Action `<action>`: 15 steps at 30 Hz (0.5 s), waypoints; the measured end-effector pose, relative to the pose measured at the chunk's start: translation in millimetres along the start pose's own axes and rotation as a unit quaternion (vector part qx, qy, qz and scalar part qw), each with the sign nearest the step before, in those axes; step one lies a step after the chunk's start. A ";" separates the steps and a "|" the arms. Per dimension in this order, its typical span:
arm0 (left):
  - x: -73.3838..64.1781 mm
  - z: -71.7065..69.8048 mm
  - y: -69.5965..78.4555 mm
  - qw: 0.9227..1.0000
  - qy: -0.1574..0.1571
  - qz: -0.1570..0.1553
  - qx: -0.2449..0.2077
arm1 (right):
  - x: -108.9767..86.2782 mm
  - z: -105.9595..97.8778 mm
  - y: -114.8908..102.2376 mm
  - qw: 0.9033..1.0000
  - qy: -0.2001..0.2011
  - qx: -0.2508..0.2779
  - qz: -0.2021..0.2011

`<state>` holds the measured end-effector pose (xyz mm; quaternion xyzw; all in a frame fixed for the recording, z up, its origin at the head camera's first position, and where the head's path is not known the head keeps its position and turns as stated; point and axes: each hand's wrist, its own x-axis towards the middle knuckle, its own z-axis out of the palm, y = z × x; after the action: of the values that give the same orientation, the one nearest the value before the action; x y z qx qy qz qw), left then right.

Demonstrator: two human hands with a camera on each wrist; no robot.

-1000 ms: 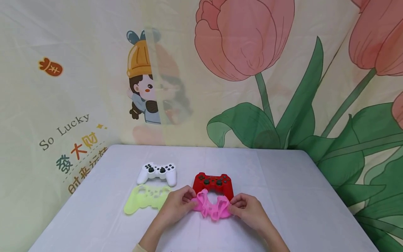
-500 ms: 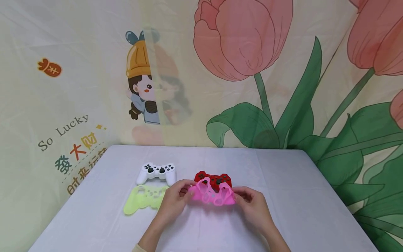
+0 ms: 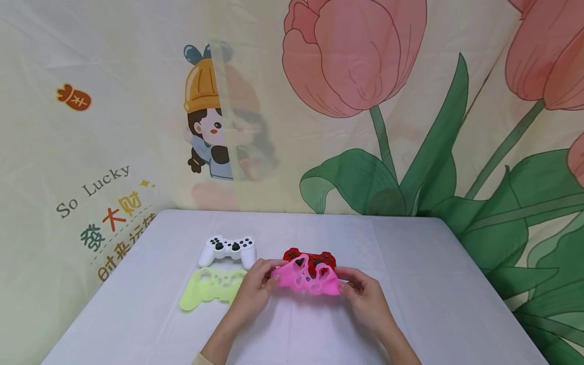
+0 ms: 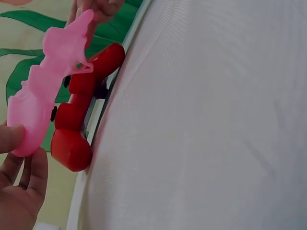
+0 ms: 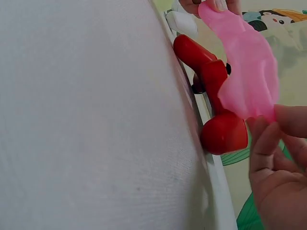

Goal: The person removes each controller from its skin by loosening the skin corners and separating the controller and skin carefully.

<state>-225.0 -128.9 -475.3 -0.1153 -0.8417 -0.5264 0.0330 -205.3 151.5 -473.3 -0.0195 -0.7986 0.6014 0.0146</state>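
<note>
A soft pink game controller cover (image 3: 296,276) with cut-out holes is stretched between both hands. My left hand (image 3: 253,289) pinches its left end between thumb and fingers, and my right hand (image 3: 367,299) pinches the right end. Behind the cover, a red game controller (image 3: 319,258) lies on the table; the cover hides its lower part in the head view. In the left wrist view the cover hangs close over the red controller, above its thumbsticks. The right wrist view shows the cover folded down a little near the right fingers.
To the left, a white game controller (image 3: 228,249) lies on the white-clothed table (image 3: 438,284). Just in front of it is a flat yellow-green controller cover (image 3: 210,289), partly hidden by my left hand. A patterned curtain (image 3: 274,101) hangs behind the table's far edge.
The pink cover has been raised and moved away from me, from in front of the red controller to over its near part. Both hands keep their pinch on its ends.
</note>
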 end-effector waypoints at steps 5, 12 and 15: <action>0.6 0.5 -1.1 1.000 -0.012 -0.010 0.005 | 0.1 0.3 2.1 0.996 -0.010 0.029 0.079; 1.4 1.4 -2.7 0.999 -0.026 0.000 0.030 | 0.0 1.6 5.4 0.994 -0.028 0.024 0.105; 1.5 2.0 -3.6 0.999 -0.034 0.003 0.029 | -0.8 2.0 6.1 0.996 -0.023 0.015 0.087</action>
<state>-227.1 -128.4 -479.1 -0.1350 -0.8571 -0.4970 0.0095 -204.5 151.2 -479.7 -0.0747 -0.7852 0.6122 -0.0556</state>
